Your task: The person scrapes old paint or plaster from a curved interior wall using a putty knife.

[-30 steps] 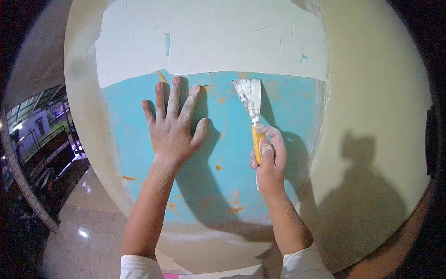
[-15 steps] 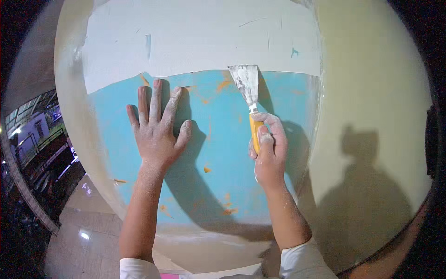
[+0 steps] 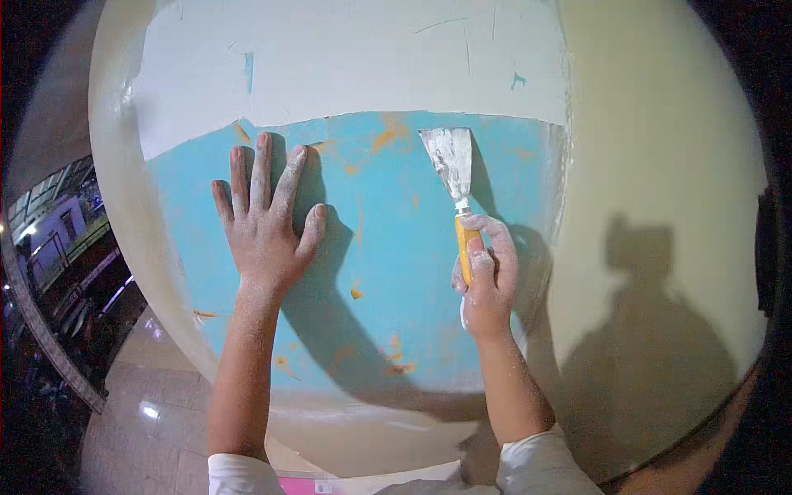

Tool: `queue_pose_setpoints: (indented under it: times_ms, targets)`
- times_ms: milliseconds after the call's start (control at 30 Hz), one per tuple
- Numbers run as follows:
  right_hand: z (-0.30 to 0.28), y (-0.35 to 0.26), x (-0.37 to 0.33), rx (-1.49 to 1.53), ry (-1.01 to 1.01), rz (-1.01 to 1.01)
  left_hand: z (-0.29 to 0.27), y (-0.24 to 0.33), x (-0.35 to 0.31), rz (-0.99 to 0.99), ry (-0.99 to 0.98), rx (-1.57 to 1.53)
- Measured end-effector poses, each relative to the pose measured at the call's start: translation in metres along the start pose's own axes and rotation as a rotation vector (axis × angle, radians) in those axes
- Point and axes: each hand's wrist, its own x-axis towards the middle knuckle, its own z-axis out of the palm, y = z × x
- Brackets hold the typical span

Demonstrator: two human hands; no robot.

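My left hand (image 3: 268,223) lies with fingers spread on a blue patch (image 3: 396,289) of wall, dusted with white powder. In my right hand (image 3: 488,268) is a putty knife (image 3: 449,161) with a yellow handle, its blade pointing up and smeared white. The blade stands over the blue surface, a little below the edge of a white layer (image 3: 355,58); whether it touches the wall I cannot tell. Orange marks are scattered over the blue. Several scratches and two small blue spots show in the white layer.
Plain pale-yellow wall (image 3: 660,148) spreads to the right, with shadows on it. At lower left is a shiny tiled floor (image 3: 148,421), beyond it a dark area with railings (image 3: 62,256). Something pink (image 3: 299,485) shows at the bottom edge.
The putty knife has moved down and slightly right, away from the white layer's edge, with my right hand. The wall and my left hand have shifted slightly left and up in view.
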Motion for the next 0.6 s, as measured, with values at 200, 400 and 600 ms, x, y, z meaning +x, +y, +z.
queue_pose_setpoints:
  times_ms: [200,400,600]
  targets:
    - [0.001,-0.008,0.000,0.080,-0.087,-0.023,-0.008,-0.001,0.001,0.012,0.002,0.045]
    - [-0.016,-0.005,-0.001,0.080,-0.023,-0.057,-0.008,0.003,0.002,-0.010,0.003,0.027]
    - [-0.010,-0.025,0.021,0.100,-0.018,-0.002,-0.006,-0.003,0.003,0.002,0.013,0.026]
